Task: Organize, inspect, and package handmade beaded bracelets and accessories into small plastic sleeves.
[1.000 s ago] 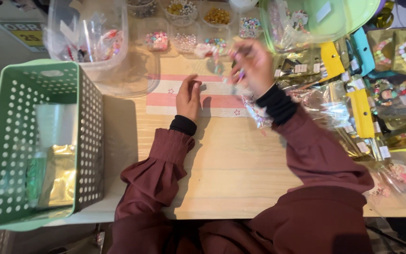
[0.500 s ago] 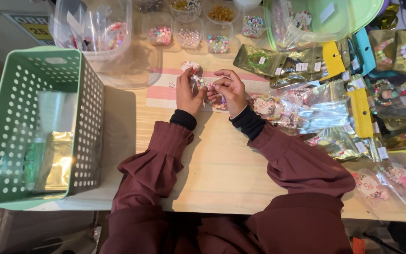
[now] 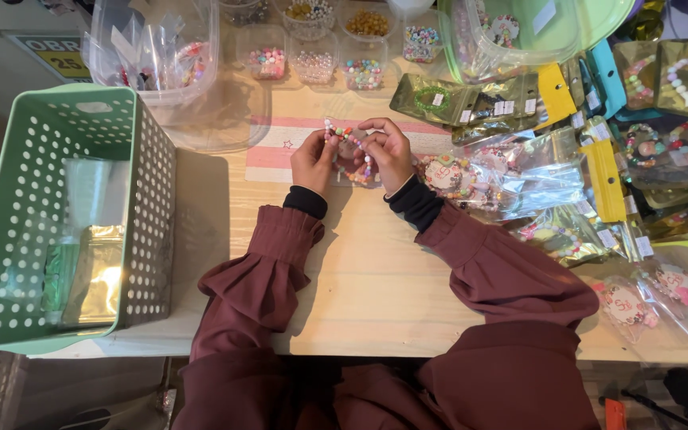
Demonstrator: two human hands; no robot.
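Observation:
My left hand (image 3: 313, 162) and my right hand (image 3: 386, 149) are close together over the wooden table (image 3: 376, 279), above a pink striped mat (image 3: 276, 151). Both pinch a colourful bead bracelet (image 3: 352, 151) that loops between the fingers, its lower part hanging by my right palm. Both arms wear maroon sleeves with black cuffs.
A green perforated basket (image 3: 9, 231) holding foil packets stands at the left. Small cups of beads (image 3: 316, 64) and a clear tub (image 3: 157, 52) line the far edge. Bagged bracelets (image 3: 519, 183) and yellow-topped packets (image 3: 603, 171) crowd the right side, below a green-lidded container (image 3: 519, 32).
My right hand came back from the bead cups at the far edge and joined my left hand. Both now hold the bracelet, lifted slightly off the mat.

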